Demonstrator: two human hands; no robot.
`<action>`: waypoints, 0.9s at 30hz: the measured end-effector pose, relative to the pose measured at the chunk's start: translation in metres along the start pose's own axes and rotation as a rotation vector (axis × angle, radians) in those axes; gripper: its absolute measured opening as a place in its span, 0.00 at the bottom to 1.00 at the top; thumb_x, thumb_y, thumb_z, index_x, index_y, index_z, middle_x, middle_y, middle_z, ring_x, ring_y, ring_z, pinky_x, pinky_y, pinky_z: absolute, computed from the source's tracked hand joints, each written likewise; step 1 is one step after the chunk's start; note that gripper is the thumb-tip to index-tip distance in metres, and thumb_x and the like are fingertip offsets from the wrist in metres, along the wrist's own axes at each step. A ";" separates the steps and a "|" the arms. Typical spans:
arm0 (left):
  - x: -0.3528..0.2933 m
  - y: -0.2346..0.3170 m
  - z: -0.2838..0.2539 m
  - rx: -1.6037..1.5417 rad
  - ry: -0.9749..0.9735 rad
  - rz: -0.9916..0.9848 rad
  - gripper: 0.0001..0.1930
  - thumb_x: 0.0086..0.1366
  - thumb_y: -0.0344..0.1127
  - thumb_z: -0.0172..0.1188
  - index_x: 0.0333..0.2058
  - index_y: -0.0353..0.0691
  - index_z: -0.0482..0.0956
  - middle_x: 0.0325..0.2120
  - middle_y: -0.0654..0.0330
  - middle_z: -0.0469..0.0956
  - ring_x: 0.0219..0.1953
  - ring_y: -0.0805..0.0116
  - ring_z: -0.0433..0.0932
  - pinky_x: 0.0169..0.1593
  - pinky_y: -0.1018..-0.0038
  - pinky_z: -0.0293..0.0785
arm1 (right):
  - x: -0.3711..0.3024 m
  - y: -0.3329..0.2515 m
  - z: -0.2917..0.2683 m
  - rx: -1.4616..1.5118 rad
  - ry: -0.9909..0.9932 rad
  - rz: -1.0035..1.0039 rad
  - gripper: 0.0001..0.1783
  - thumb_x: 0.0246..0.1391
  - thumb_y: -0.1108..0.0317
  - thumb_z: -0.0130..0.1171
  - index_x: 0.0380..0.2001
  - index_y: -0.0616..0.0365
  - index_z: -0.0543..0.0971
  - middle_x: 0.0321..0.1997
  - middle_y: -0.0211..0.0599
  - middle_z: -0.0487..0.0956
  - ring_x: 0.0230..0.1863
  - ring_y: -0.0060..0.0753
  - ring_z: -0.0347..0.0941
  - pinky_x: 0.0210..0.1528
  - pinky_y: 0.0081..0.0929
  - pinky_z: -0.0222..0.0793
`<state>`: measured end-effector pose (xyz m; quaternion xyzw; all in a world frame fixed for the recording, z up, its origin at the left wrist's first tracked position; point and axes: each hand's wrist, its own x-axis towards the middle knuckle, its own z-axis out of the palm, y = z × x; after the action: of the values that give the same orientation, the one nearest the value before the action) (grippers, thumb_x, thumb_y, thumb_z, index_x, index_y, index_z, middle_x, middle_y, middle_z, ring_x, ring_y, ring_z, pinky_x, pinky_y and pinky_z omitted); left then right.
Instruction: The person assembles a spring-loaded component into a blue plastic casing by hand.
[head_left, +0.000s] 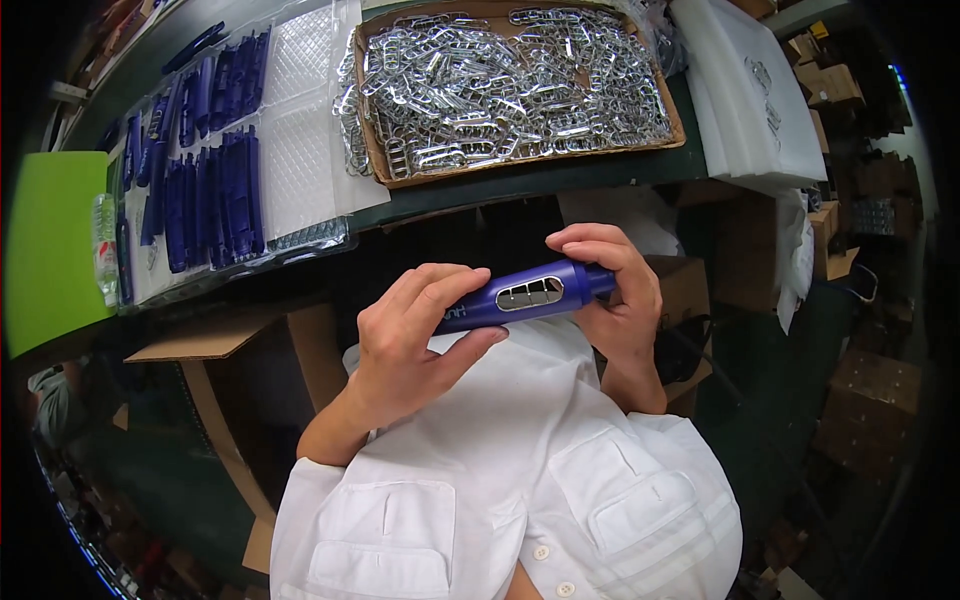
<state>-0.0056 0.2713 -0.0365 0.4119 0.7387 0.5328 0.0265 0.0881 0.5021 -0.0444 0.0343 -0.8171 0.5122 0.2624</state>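
Note:
Between my two hands is a blue plastic cylindrical housing (555,310), tilted slightly up to the right. An oval chrome frame (530,293) with crossbars sits in a dark window on its side. My left hand (405,330) grips the left end, thumb below and fingers above. My right hand (617,295) holds the narrower right end, its fingers curled over the top. Beyond my hands, a shallow cardboard box (679,137) on the bench is heaped with loose chrome frames (500,85) of the same shape.
Rows of blue housing shells (215,200) lie on clear plastic trays (300,120) at the left. Beside them are a plastic bottle (104,245) and a green board (55,245). White foam sheets (745,110) are stacked at the right. An open cardboard carton (215,335) stands below the bench.

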 end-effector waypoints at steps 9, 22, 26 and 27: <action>-0.001 -0.001 -0.001 0.032 -0.039 -0.044 0.29 0.50 0.32 0.83 0.52 0.36 0.83 0.43 0.50 0.86 0.41 0.56 0.87 0.43 0.69 0.86 | 0.000 0.006 -0.001 0.043 0.018 0.063 0.27 0.37 0.92 0.62 0.44 0.61 0.82 0.47 0.45 0.87 0.48 0.44 0.85 0.50 0.33 0.82; 0.007 -0.013 -0.012 0.095 -0.014 -0.013 0.30 0.51 0.19 0.77 0.55 0.37 0.82 0.48 0.49 0.85 0.45 0.53 0.87 0.47 0.67 0.86 | 0.008 0.033 -0.009 0.103 0.126 -0.002 0.21 0.46 0.84 0.74 0.44 0.64 0.81 0.45 0.50 0.85 0.45 0.38 0.84 0.48 0.28 0.80; 0.018 -0.011 -0.015 0.189 -0.045 0.066 0.33 0.51 0.15 0.74 0.58 0.34 0.80 0.48 0.46 0.84 0.45 0.51 0.87 0.47 0.67 0.86 | 0.009 0.041 -0.012 0.166 0.135 0.049 0.20 0.48 0.84 0.73 0.44 0.64 0.80 0.45 0.49 0.85 0.45 0.37 0.83 0.49 0.27 0.79; 0.022 -0.013 -0.017 0.193 -0.061 0.076 0.33 0.50 0.15 0.73 0.58 0.33 0.79 0.47 0.45 0.84 0.45 0.50 0.87 0.47 0.66 0.86 | 0.011 0.043 -0.014 0.163 0.123 0.063 0.19 0.48 0.84 0.72 0.45 0.64 0.80 0.45 0.49 0.85 0.46 0.37 0.83 0.49 0.28 0.79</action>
<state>-0.0362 0.2713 -0.0312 0.4563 0.7693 0.4471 -0.0111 0.0704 0.5368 -0.0695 -0.0016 -0.7558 0.5860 0.2923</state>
